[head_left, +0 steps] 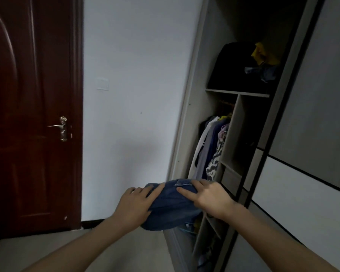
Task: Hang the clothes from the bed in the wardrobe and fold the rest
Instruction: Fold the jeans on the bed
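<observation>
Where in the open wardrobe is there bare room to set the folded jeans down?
Bare, though dark: the compartment right of the divider, between the top shelf and the lower board. Crowded: the top shelf, with a black bag and bundled cloth; left of the divider, hanging clothes.
</observation>
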`<action>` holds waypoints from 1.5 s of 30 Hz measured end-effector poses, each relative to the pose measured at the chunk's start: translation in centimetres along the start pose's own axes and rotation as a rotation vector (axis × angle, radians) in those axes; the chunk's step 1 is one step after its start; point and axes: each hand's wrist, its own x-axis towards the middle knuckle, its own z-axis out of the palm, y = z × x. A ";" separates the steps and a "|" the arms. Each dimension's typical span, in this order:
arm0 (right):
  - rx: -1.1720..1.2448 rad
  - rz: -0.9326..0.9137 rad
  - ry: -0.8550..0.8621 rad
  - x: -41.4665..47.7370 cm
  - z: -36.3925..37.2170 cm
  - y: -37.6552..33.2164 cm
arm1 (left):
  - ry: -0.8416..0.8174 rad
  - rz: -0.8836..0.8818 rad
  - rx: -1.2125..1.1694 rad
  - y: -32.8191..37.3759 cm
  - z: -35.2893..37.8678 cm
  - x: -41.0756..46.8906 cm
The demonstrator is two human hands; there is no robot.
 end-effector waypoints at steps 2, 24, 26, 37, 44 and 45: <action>-0.031 -0.049 -0.003 1.8 2.2 1.7 | -0.106 -0.098 -0.090 -1.5 2.2 1.3; -0.421 -0.260 -0.244 8.1 16.5 28.7 | 0.084 -0.003 -0.903 -2.5 24.7 34.1; -0.471 -0.242 -0.313 7.6 15.8 31.6 | 0.126 0.009 -0.940 -0.2 24.5 37.6; -0.723 0.239 -1.046 6.2 16.2 40.2 | 0.354 0.262 -0.846 8.8 24.1 53.2; -0.798 1.188 -1.183 5.4 24.0 42.5 | 0.594 0.570 -0.741 10.9 26.3 66.1; -0.793 1.309 -1.188 5.1 24.7 43.3 | 0.592 0.612 -0.726 11.6 26.0 67.9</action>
